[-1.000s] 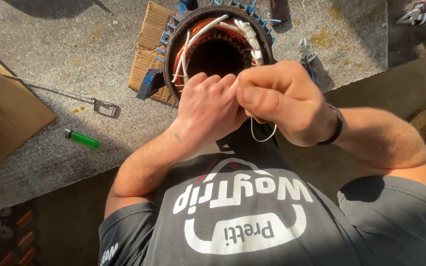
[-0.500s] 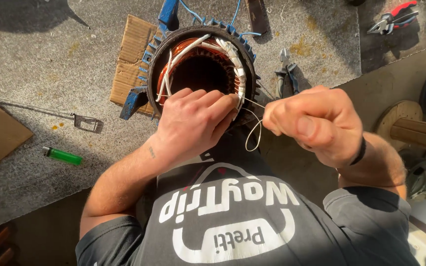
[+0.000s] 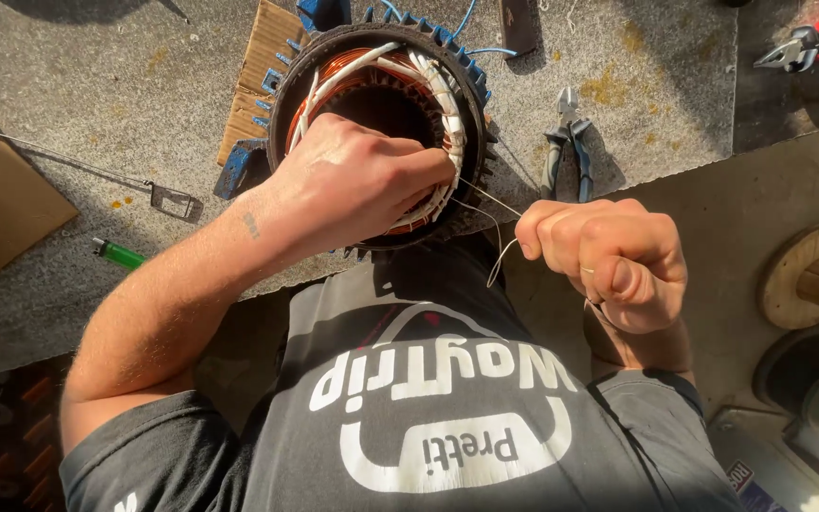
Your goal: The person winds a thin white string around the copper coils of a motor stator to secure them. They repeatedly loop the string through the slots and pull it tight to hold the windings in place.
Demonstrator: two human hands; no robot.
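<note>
The thin white lacing cord [image 3: 485,204] is pulled taut by the closed right hand [image 3: 613,261] while the left hand [image 3: 362,180] is pressed, fingers curled, on the round dark motor stator's copper windings [image 3: 381,104], so the cord may be snapped or the winding insulation cut by too hard a tug.

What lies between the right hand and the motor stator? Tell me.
In the head view, a thin white cord spans the gap, running from the right hand to the stator windings, where the left hand rests. Below the cord hangs a small loop.
</note>
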